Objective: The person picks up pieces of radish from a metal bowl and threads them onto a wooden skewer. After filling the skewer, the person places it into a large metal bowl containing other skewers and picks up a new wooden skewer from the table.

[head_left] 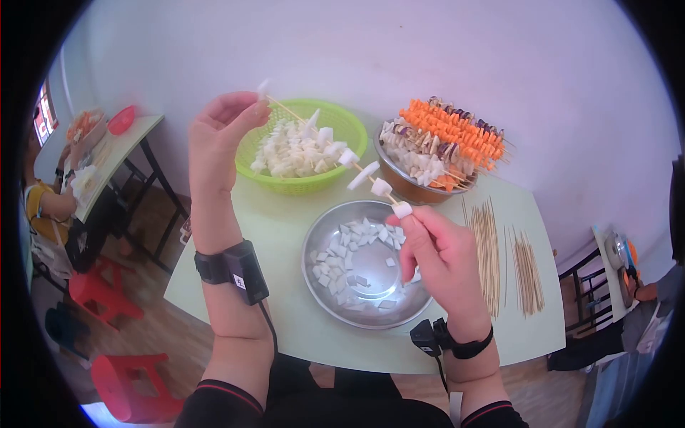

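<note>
My right hand (pixel 444 260) is closed around the lower end of a bamboo skewer (pixel 289 110), which slants up to the left. Several white chunks (pixel 382 187) are threaded along it with gaps between them. At the skewer's upper tip, my left hand (pixel 227 132) pinches a small white piece (pixel 263 87) between thumb and fingers. Below the right hand stands a steel bowl (pixel 311 285) with loose white diamond-cut pieces (pixel 335 267) inside. Behind the skewer, a green plastic basket (pixel 292 185) holds a heap of white pieces, partly covered by the threaded chunks.
A second metal bowl (pixel 399 184) at the back right carries filled skewers (pixel 453 135) in orange, white and purple. Two bundles of bare skewers (pixel 485 257) lie on the table's right side. Red stools (pixel 132 389) stand at left. Other people sit at tables on both sides.
</note>
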`<state>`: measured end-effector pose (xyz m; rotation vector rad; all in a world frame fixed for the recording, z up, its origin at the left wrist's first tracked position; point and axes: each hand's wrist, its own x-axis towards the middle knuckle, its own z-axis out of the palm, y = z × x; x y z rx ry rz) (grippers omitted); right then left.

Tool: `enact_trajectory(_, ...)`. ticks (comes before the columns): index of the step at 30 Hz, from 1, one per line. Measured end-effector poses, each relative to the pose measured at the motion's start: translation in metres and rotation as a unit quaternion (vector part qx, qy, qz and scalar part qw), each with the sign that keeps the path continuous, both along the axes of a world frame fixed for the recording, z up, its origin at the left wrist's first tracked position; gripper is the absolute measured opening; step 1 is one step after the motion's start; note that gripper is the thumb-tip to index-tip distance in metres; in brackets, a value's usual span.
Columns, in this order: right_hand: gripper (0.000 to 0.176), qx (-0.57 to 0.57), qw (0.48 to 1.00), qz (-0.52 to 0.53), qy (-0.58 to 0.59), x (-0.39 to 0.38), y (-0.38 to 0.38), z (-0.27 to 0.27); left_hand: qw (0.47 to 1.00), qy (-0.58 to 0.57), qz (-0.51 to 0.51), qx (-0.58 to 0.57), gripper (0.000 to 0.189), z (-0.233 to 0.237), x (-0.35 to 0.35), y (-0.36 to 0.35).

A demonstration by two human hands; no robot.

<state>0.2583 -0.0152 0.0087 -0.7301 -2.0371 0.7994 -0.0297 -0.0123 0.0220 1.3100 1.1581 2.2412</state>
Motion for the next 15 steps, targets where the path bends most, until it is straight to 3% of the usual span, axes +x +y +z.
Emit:
enact_trajectory(2, 0.026, -0.23, 0.961, 0.14, 0.061, 0.008, 0.004, 0.004, 1.0, 0.003, 0.0, 0.001, 0.022, 0.0, 0.001, 0.0)
enact_trajectory(3, 0.026, -0.23, 0.961, 0.14, 0.063, 0.008, 0.004, 0.006, 1.0, 0.01, -0.004, -0.006, 0.021, 0.0, 0.002, 0.001)
enact_trajectory(5, 0.027, -0.352, 0.903, 0.215, 0.118, 0.011, 0.005, 0.01, 1.0, 0.018, -0.009, -0.014, 0.021, 0.0, 0.007, 0.003)
enact_trajectory(7, 0.027, -0.333, 0.915, 0.198, 0.109, 0.004, 0.005, 0.003, 0.998, 0.026, -0.063, -0.007, 0.02, 0.001, 0.02, 0.007)
enact_trajectory(11, 0.027, -0.256, 0.946, 0.185, 0.069, -0.002, 0.005, -0.004, 0.996, 0.059, -0.056, -0.027, 0.019, -0.001, 0.031, 0.014)
enact_trajectory(15, 0.027, -0.262, 0.943, 0.185, 0.084, -0.001, 0.007, -0.003, 0.996, 0.061, -0.062, -0.021, 0.019, 0.0, 0.028, 0.013)
